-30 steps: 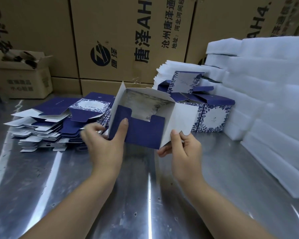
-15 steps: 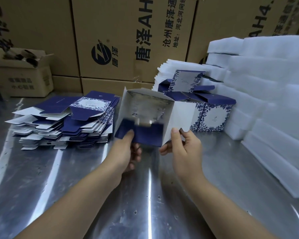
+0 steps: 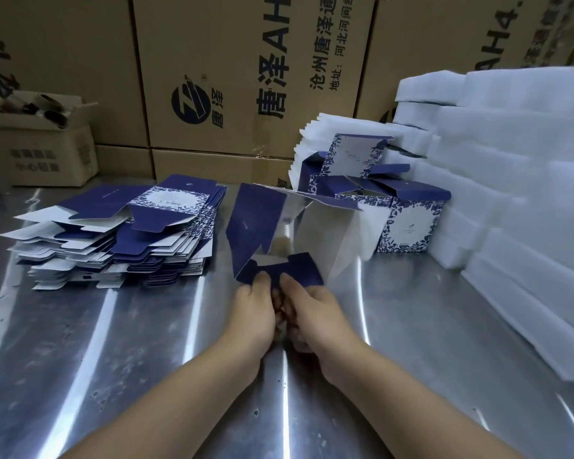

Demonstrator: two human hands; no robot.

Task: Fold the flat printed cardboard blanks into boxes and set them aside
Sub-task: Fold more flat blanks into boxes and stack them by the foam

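A half-formed blue and white box (image 3: 279,233) stands tilted at the middle of the metal table (image 3: 113,342), its silver inside facing me. Both hands meet at its near bottom edge. My left hand (image 3: 254,313) pinches the blue bottom flap with thumb on top. My right hand (image 3: 315,316) grips the neighbouring flap the same way, fingers curled underneath. A stack of flat printed blanks (image 3: 120,233) lies to the left. Folded boxes (image 3: 408,223) stand behind to the right, some with lids up.
White foam sheets (image 3: 517,200) are piled along the right side and behind the folded boxes. Large brown cartons (image 3: 246,77) wall off the back. A small open carton (image 3: 40,144) sits at the far left.
The box has tipped lower toward the table. My right hand left the white side panel and came in beside my left hand at the bottom flaps.
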